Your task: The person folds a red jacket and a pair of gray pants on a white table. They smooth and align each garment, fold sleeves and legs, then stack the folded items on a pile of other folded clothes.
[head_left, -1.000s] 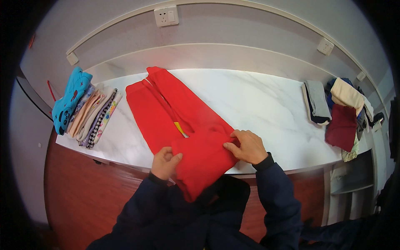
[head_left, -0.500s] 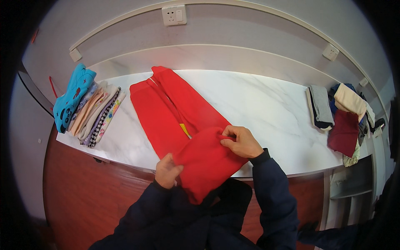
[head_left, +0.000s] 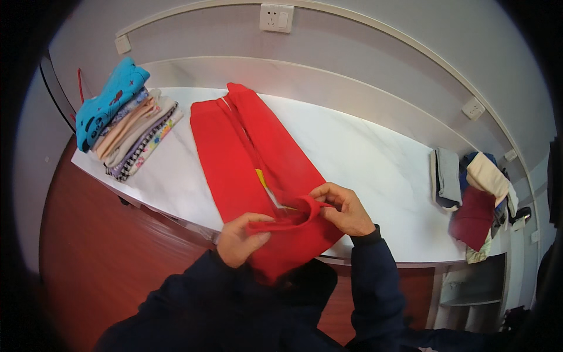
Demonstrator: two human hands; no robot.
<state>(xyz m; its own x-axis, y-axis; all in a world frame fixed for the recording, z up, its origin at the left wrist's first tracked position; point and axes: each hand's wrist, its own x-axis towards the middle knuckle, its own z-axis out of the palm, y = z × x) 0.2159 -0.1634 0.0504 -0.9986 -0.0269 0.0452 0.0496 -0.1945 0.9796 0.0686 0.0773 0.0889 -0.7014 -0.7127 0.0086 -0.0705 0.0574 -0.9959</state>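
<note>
One pair of red trousers (head_left: 284,158) lies on the white table (head_left: 381,170), legs stretched toward its back and waist end reaching past its front edge. The left hand (head_left: 237,239), at that edge, pinches the waistband (head_left: 290,227) between its thumb and bent fingers, its forearm (head_left: 193,278) slanting inward from the table's near side. The right hand (head_left: 345,210), above the table just inside the edge, nips the other side of the waistband, fingers curled beyond the thumb, its forearm (head_left: 375,270) rising more steeply. Between the hands the waistband gapes into a loop. A folded clothes stack (head_left: 126,126) lies at the table's left end, a looser pile of clothes (head_left: 472,214) at its right.
</note>
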